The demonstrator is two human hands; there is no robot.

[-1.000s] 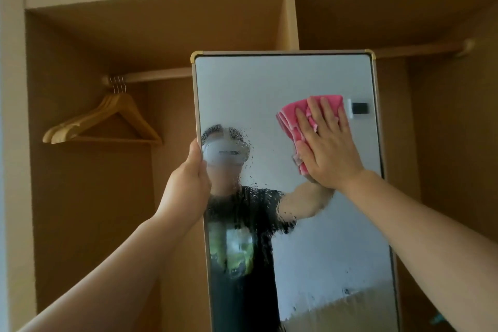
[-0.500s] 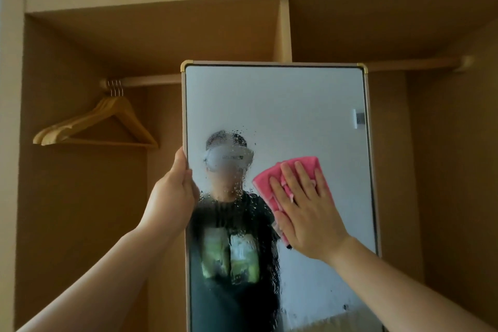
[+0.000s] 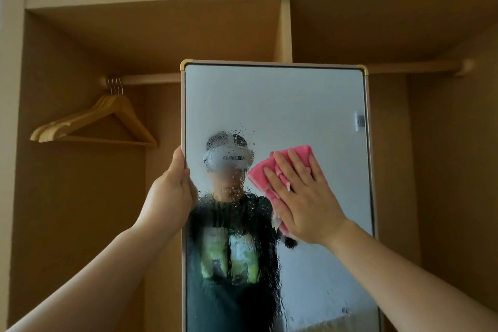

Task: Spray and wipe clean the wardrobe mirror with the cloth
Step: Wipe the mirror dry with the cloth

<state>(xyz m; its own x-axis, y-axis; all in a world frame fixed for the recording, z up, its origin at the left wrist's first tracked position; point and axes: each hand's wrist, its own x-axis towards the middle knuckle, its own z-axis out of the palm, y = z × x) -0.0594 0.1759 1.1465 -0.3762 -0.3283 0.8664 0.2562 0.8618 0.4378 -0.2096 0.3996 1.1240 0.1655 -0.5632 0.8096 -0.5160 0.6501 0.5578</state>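
Note:
The tall wardrobe mirror (image 3: 283, 105) with gold corner caps stands upright in the middle of the head view. Spray droplets and runs cover its left and lower glass; the upper and right glass looks dry. My left hand (image 3: 168, 197) grips the mirror's left frame edge, thumb on the front. My right hand (image 3: 301, 194) lies flat with straight fingers on a pink cloth (image 3: 301, 155), pressing it against the glass right of centre. The cloth shows above and left of my fingers. No spray bottle is in view.
The mirror stands in an open wooden wardrobe. A wooden rail (image 3: 151, 79) runs behind the mirror's top, with several wooden hangers (image 3: 107, 121) at its left end. A vertical divider (image 3: 283, 32) rises above the mirror. The wardrobe's right side wall (image 3: 458, 170) is close.
My right hand slid the cloth from the upper right of the glass down and left toward the centre, then slightly right. My left hand kept its grip on the frame edge.

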